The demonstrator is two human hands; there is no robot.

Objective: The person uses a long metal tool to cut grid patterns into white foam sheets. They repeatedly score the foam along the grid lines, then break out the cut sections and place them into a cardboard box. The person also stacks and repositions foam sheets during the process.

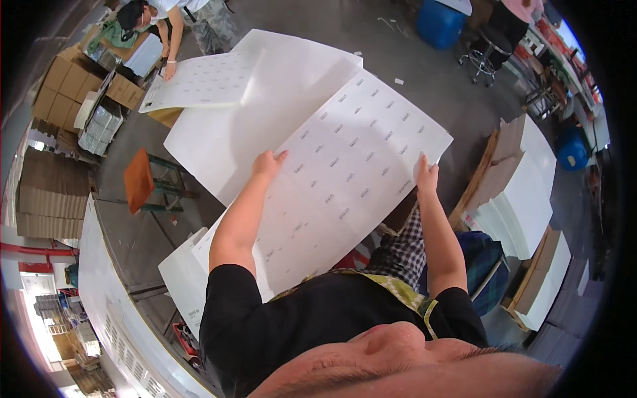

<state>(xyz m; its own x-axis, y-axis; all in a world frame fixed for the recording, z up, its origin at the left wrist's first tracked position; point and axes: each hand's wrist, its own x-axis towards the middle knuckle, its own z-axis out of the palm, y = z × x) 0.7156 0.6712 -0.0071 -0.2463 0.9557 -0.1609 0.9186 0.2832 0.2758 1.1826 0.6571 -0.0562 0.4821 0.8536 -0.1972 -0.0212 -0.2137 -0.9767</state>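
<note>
A large white printed sheet (pixel 332 179) with rows of small dark marks stretches slantwise in front of me. My left hand (pixel 269 164) grips its left edge, thumb on top and the fingers mostly hidden. On the opposite edge, near the far right corner, my right hand (pixel 426 176) pinches the sheet with the thumb up. The sheet's near end reaches down to my body. Its far left part overlaps a wide plain white surface (pixel 219 142).
At the far left a co-worker's hand (pixel 170 69) rests on another printed sheet (pixel 206 79). An orange-topped stool (pixel 138 180) stands left. Stacks of white boards (pixel 524 192) lean at right. Behind are a blue barrel (pixel 440 25) and a wheeled stool (pixel 488 50). Cartons (pixel 66 89) are piled far left.
</note>
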